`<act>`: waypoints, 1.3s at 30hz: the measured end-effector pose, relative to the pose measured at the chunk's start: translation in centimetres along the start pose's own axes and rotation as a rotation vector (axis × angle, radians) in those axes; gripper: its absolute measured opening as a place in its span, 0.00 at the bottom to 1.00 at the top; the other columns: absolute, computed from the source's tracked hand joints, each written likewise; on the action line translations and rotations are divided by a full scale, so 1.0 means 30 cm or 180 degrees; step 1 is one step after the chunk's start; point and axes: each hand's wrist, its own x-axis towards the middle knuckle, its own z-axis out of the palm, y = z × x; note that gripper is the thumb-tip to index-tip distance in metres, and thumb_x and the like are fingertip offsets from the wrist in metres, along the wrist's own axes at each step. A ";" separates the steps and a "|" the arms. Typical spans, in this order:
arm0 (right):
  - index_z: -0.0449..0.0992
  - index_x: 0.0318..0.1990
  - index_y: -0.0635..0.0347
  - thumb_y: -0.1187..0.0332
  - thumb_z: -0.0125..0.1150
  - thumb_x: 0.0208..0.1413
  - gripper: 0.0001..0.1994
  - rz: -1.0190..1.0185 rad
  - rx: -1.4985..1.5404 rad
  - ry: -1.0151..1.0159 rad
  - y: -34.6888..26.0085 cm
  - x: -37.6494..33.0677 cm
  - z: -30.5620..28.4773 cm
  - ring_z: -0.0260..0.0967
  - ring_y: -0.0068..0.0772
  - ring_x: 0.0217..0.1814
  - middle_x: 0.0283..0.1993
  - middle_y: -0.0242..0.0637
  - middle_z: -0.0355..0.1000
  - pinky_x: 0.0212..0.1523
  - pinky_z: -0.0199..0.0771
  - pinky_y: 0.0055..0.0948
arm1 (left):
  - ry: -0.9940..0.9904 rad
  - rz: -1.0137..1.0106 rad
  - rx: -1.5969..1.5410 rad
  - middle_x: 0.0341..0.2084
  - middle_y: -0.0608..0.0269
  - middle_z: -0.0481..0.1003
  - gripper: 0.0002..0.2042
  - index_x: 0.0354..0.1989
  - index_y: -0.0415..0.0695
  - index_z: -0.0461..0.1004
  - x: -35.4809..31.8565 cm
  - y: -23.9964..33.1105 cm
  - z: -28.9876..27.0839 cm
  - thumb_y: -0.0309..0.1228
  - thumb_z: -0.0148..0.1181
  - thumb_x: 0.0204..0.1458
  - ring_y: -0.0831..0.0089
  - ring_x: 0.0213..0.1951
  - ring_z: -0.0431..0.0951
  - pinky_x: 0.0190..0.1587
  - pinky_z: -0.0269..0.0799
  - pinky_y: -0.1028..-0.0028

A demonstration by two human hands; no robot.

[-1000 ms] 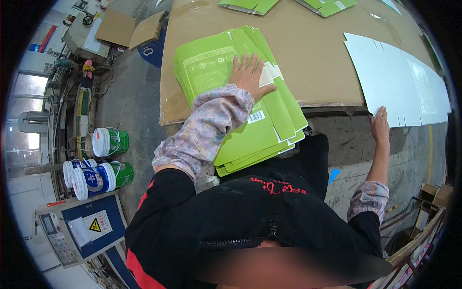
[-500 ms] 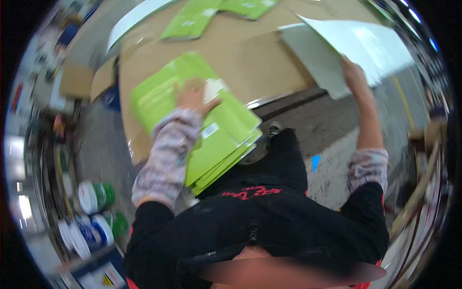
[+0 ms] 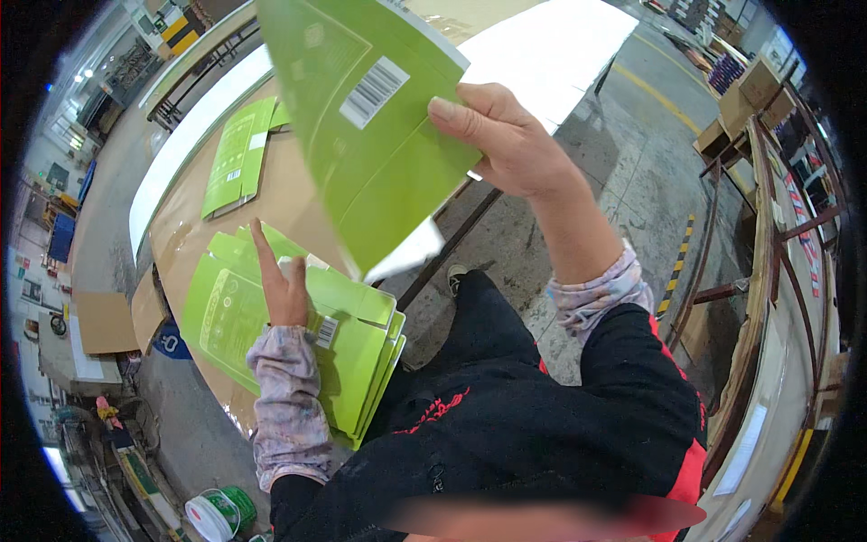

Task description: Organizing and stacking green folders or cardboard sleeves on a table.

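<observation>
Since half a second ago the right hand (image 3: 506,140) has carried its flat green carton blank (image 3: 370,135) up off the table, so that the sheet now hangs tilted across the upper middle of the frame, close to the camera, while the left hand has stayed on the pile.

At the lower left edge stands one green-and-white bucket (image 3: 217,515) on the floor. Above it, at left centre, one stack of flat green carton blanks (image 3: 226,316) lies on the brown cardboard-covered table (image 3: 181,239); its sheets cannot be counted. The left hand (image 3: 284,294) rests flat on top of this stack, gripping nothing, index finger stretched toward the upper left. Further up, in the upper left, one more small pile of green blanks (image 3: 237,163) lies on the same table, well apart from the hand.

In the centre, the lifted blank shows one white barcode patch. The right hand pinches its right edge, thumb on the near face and fingers behind. At upper right, white sheets (image 3: 551,45) cover the far end of the table.
</observation>
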 end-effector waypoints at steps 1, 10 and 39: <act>0.69 0.49 0.76 0.62 0.50 0.62 0.20 0.0050 0.0720 -0.0110 0.021 -0.007 -0.005 0.73 0.32 0.46 0.46 0.48 0.72 0.48 0.75 0.28 | -0.0033 -0.0638 -0.1977 0.69 0.53 0.40 0.42 0.69 0.44 0.36 0.008 0.010 0.012 0.56 0.46 0.55 0.55 0.70 0.39 0.68 0.31 0.57; 0.67 0.52 0.71 0.57 0.52 0.61 0.23 0.1866 0.0973 0.0161 0.357 -0.140 0.069 0.73 0.34 0.47 0.46 0.45 0.72 0.49 0.76 0.34 | -0.0690 -0.2139 -0.6489 0.55 0.54 0.68 0.33 0.60 0.44 0.61 0.013 0.031 -0.061 0.58 0.48 0.54 0.59 0.54 0.70 0.55 0.69 0.60; 0.71 0.39 0.76 0.64 0.52 0.61 0.16 0.2972 0.0049 -0.1344 0.680 -0.264 0.520 0.77 0.31 0.26 0.28 0.45 0.76 0.25 0.79 0.27 | 0.0228 -0.0672 0.1587 0.63 0.46 0.55 0.34 0.63 0.43 0.59 -0.412 -0.133 -0.378 0.39 0.62 0.46 0.48 0.65 0.50 0.65 0.45 0.53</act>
